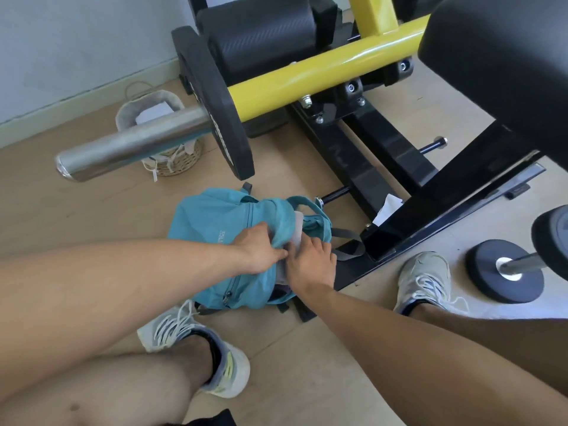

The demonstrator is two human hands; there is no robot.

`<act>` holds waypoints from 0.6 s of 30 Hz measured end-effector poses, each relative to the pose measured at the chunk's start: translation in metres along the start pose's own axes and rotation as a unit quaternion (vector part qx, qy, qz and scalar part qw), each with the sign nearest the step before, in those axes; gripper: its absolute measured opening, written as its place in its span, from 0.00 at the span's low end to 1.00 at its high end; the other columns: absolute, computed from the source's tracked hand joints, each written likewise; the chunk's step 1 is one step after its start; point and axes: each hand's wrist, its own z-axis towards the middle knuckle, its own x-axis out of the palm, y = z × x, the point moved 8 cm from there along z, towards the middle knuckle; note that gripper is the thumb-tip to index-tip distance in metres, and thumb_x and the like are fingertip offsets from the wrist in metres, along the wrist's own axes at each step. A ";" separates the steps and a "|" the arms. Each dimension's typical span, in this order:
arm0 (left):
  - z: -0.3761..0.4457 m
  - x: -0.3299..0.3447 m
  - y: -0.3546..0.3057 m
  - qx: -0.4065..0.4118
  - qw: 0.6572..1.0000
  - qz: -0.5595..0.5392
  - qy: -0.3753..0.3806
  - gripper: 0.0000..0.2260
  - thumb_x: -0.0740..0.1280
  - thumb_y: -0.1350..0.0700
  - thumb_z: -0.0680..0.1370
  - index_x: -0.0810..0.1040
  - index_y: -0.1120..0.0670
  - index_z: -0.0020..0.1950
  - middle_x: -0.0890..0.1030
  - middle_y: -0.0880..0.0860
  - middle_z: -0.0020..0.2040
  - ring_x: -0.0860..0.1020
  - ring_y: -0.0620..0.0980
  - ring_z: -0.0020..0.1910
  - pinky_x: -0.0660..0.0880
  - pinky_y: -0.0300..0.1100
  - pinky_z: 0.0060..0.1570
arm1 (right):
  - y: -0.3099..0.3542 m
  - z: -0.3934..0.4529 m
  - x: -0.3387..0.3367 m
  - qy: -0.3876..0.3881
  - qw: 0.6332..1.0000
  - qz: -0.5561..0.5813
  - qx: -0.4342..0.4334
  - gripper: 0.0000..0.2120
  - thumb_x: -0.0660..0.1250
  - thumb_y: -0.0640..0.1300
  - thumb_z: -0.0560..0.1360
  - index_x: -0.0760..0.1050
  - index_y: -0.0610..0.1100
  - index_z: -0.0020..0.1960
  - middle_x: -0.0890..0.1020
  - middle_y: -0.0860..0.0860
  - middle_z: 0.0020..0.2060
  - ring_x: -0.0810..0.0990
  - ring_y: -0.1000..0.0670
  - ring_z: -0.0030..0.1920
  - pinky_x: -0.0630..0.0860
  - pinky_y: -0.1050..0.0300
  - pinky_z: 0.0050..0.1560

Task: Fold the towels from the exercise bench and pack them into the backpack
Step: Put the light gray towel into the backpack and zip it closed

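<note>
A teal backpack (215, 222) lies on the floor between my feet, its main opening facing right. My left hand (259, 249) grips the teal flap at the opening and holds it up. My right hand (312, 261) reaches into the opening, its fingers on a pale grey-white towel (297, 232) that pokes out of the bag. Most of the towel is hidden inside. The black padded exercise bench (498, 63) rises at the upper right.
A yellow-framed weight machine (307, 69) with a black plate (215, 112) and chrome sleeve (129, 149) overhangs the bag. A wicker basket (159, 133) stands by the wall. A dumbbell (504, 270) lies right of my right shoe (424, 281). A white scrap (388, 207) lies on the machine's base.
</note>
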 end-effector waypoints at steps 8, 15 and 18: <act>0.016 0.006 -0.001 -0.018 0.997 0.075 0.010 0.23 0.72 0.47 0.77 0.72 0.56 0.67 0.78 0.54 0.59 0.78 0.53 0.53 0.76 0.45 0.52 | -0.056 0.007 -0.024 -0.064 0.963 0.192 0.180 0.12 0.63 0.50 0.79 0.67 0.53 0.60 0.74 0.52 0.56 0.79 0.46 0.53 0.77 0.48 0.56; 0.017 0.016 -0.007 -0.019 0.997 0.076 0.019 0.23 0.69 0.43 0.77 0.73 0.55 0.65 0.78 0.53 0.56 0.79 0.55 0.52 0.75 0.45 0.48 | -0.057 0.003 -0.014 0.076 0.965 0.136 0.211 0.16 0.60 0.52 0.72 0.77 0.48 0.56 0.82 0.48 0.51 0.83 0.42 0.50 0.81 0.47 0.57; 0.014 0.020 -0.017 0.013 0.991 0.126 0.032 0.29 0.72 0.37 0.72 0.71 0.54 0.64 0.77 0.51 0.56 0.76 0.53 0.51 0.73 0.45 0.48 | -0.052 0.003 -0.018 0.060 0.975 0.131 0.167 0.09 0.60 0.49 0.76 0.75 0.48 0.52 0.81 0.48 0.49 0.81 0.41 0.50 0.79 0.48 0.55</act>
